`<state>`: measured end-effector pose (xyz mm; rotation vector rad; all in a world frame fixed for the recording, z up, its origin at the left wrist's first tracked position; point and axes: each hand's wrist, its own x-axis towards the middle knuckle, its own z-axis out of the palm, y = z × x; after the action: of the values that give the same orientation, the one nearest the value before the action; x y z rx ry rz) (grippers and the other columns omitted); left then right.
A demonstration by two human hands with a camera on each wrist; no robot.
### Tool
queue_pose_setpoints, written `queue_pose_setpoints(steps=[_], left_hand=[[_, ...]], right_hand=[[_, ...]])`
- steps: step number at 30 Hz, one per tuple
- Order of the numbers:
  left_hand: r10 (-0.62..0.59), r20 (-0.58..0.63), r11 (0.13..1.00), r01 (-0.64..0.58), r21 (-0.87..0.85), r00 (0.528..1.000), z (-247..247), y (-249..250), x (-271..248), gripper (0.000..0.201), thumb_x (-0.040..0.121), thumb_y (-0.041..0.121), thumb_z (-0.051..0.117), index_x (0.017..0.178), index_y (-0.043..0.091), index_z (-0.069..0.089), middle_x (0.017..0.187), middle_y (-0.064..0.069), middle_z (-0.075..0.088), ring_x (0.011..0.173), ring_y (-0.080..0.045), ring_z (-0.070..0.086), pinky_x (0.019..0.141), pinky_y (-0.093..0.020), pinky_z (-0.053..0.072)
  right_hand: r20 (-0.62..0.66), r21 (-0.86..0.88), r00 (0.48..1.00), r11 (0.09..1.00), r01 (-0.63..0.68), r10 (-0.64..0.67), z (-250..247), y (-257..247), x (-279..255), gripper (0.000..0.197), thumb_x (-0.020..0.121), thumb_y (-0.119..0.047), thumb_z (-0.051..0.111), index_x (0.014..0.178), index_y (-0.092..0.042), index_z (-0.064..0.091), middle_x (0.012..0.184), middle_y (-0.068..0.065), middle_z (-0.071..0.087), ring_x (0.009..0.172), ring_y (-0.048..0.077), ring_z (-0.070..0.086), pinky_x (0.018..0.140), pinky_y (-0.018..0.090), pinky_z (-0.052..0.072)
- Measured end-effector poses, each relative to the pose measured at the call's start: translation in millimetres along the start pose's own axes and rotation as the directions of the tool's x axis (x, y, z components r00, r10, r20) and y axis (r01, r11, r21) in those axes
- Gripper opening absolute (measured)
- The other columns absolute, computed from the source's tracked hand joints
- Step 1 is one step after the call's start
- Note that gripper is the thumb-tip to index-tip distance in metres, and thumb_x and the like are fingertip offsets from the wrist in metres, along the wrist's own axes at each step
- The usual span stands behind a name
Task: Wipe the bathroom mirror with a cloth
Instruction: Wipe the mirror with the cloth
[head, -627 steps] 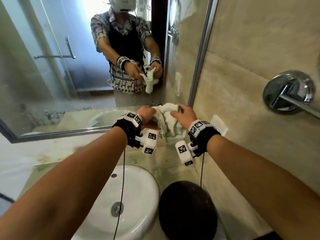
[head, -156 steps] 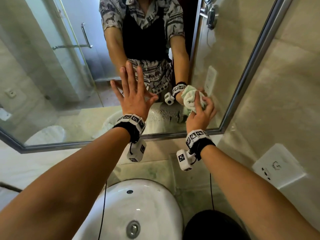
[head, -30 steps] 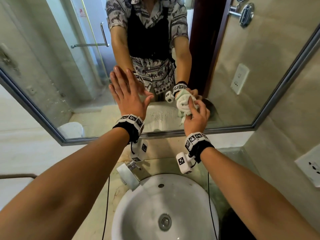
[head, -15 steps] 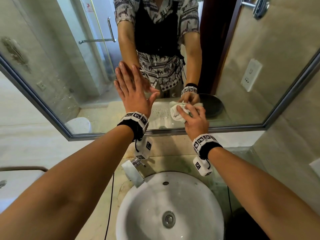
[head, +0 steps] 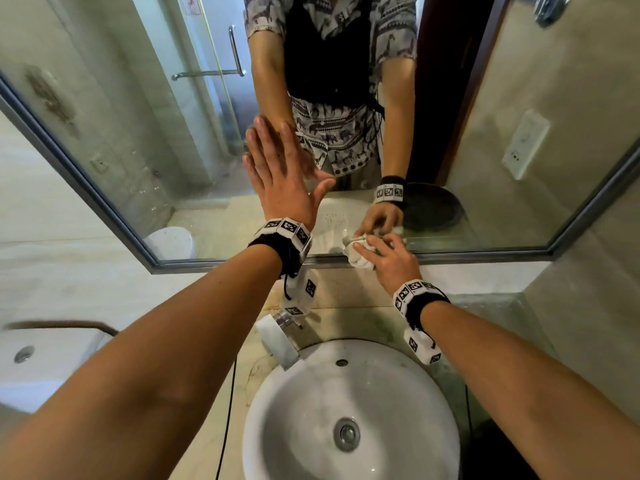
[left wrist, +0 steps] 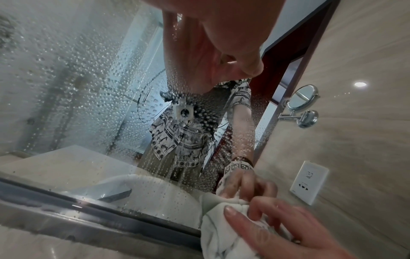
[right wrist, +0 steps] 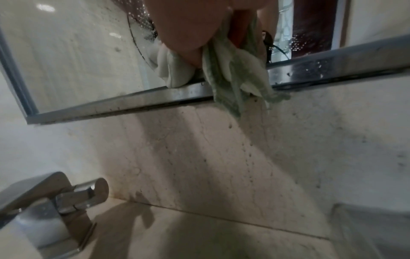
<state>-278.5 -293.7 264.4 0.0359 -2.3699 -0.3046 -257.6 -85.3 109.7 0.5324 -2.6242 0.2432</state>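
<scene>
The framed bathroom mirror (head: 145, 133) fills the wall ahead, and water droplets speckle its glass (left wrist: 93, 84). My left hand (head: 277, 174) lies flat on the glass with straight fingers, left of centre. My right hand (head: 388, 258) grips a bunched white cloth (head: 360, 256) and presses it on the mirror's bottom edge, over the metal frame (right wrist: 133, 99). In the left wrist view the cloth (left wrist: 221, 233) sits at the lower right under my fingers (left wrist: 241, 222). From the right wrist the cloth (right wrist: 230, 77) hangs down across the frame.
A white round basin (head: 349, 410) sits directly below my arms, with a chrome tap (head: 277, 337) at its back left. A black round object (head: 502, 455) lies right of the basin. A toilet (head: 41, 362) stands at the left. The side wall (head: 588, 323) closes in at the right.
My right hand has slid the cloth down from the lower glass to the mirror's bottom frame. The left hand stays flat on the glass.
</scene>
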Motion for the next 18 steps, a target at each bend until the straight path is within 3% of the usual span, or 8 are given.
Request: queue_pose_setpoints(steps=[3, 5, 7, 9, 11, 12, 16, 18], left_hand=[[0.010, 0.003, 1.000, -0.011, 0.014, 1.000, -4.3, -0.4, -0.1, 0.115, 0.077, 0.079, 0.054, 0.156, 0.005, 0.015, 0.159, -0.031, 0.007, 0.148, -0.046, 0.006, 0.121, -0.056, 0.007], [0.041, 0.009, 0.998, -0.041, 0.036, 0.999, -9.3, -6.6, -1.5, 0.112, 0.078, 0.074, 0.057, 0.157, 0.007, 0.014, 0.160, -0.029, 0.007, 0.149, -0.044, 0.005, 0.122, -0.054, 0.006], [0.092, 0.007, 0.994, -0.092, 0.059, 0.996, -13.2, -15.8, -3.5, 0.106, 0.082, 0.069, 0.057, 0.157, 0.010, 0.014, 0.161, -0.025, 0.007, 0.150, -0.041, 0.005, 0.122, -0.054, 0.009], [0.130, 0.013, 0.988, -0.130, 0.086, 0.991, -17.2, -28.6, -6.0, 0.101, 0.084, 0.067, 0.055, 0.158, 0.012, 0.014, 0.163, -0.020, 0.007, 0.151, -0.038, 0.005, 0.121, -0.055, 0.011], [0.120, 0.031, 0.986, -0.122, 0.110, 0.992, -20.3, -41.9, -6.3, 0.102, 0.084, 0.070, 0.051, 0.158, 0.013, 0.010, 0.164, -0.018, 0.004, 0.151, -0.036, 0.003, 0.121, -0.056, 0.009], [0.110, 0.043, 0.986, -0.115, 0.122, 0.993, -21.5, -47.1, -5.3, 0.103, 0.084, 0.072, 0.048, 0.158, 0.014, 0.007, 0.164, -0.018, 0.002, 0.151, -0.036, 0.002, 0.121, -0.057, 0.008], [0.139, 0.078, 0.976, -0.150, 0.160, 0.987, -18.1, -61.0, -0.2, 0.105, 0.083, 0.071, 0.052, 0.158, 0.017, 0.001, 0.164, -0.019, -0.001, 0.151, -0.037, -0.001, 0.120, -0.059, 0.007], [0.146, 0.070, 0.973, -0.156, 0.169, 0.987, -14.5, -61.7, -0.5, 0.108, 0.081, 0.068, 0.059, 0.158, 0.016, 0.002, 0.163, -0.019, 0.000, 0.150, -0.037, 0.000, 0.120, -0.059, 0.005]], right_hand=[[-0.058, 0.105, 0.997, 0.994, -0.037, 0.043, -7.6, -4.0, -2.7, 0.068, 0.067, 0.011, 0.069, 0.122, -0.028, 0.064, 0.128, 0.001, 0.057, 0.111, 0.031, 0.049, 0.080, 0.041, 0.056], [-0.153, 0.258, 0.968, 0.954, -0.154, 0.198, -17.4, -11.6, -8.7, 0.064, 0.070, 0.014, 0.061, 0.124, -0.020, 0.063, 0.130, 0.006, 0.053, 0.115, 0.031, 0.046, 0.094, 0.037, 0.047], [-0.208, 0.442, 0.852, 0.823, -0.356, 0.480, -28.0, -15.8, -10.4, 0.057, 0.076, 0.011, 0.059, 0.126, -0.016, 0.057, 0.133, 0.008, 0.048, 0.118, 0.029, 0.043, 0.097, 0.034, 0.040], [-0.172, 0.608, 0.634, 0.588, -0.534, 0.754, -36.1, -17.9, -4.9, 0.048, 0.081, 0.007, 0.058, 0.124, -0.013, 0.053, 0.133, 0.009, 0.048, 0.119, 0.028, 0.045, 0.093, 0.030, 0.038], [-0.107, 0.721, 0.445, 0.378, -0.581, 0.889, -36.2, -16.1, 6.4, 0.037, 0.083, 0.003, 0.057, 0.117, -0.010, 0.052, 0.125, 0.014, 0.052, 0.112, 0.031, 0.052, 0.088, 0.032, 0.042], [-0.067, 0.753, 0.391, 0.304, -0.584, 0.918, -35.0, -15.5, 12.5, 0.033, 0.082, 0.002, 0.056, 0.113, -0.009, 0.051, 0.121, 0.016, 0.054, 0.108, 0.033, 0.055, 0.086, 0.033, 0.044], [0.078, 0.785, 0.270, 0.108, -0.610, 0.960, -28.9, -25.4, 31.9, 0.032, 0.076, 0.005, 0.054, 0.105, -0.006, 0.048, 0.115, 0.015, 0.054, 0.092, 0.028, 0.056, 0.079, 0.028, 0.041], [0.111, 0.800, 0.263, 0.071, -0.596, 0.959, -27.2, -37.9, 38.9, 0.032, 0.075, 0.007, 0.053, 0.104, -0.005, 0.048, 0.114, 0.015, 0.054, 0.087, 0.023, 0.051, 0.078, 0.028, 0.040]])
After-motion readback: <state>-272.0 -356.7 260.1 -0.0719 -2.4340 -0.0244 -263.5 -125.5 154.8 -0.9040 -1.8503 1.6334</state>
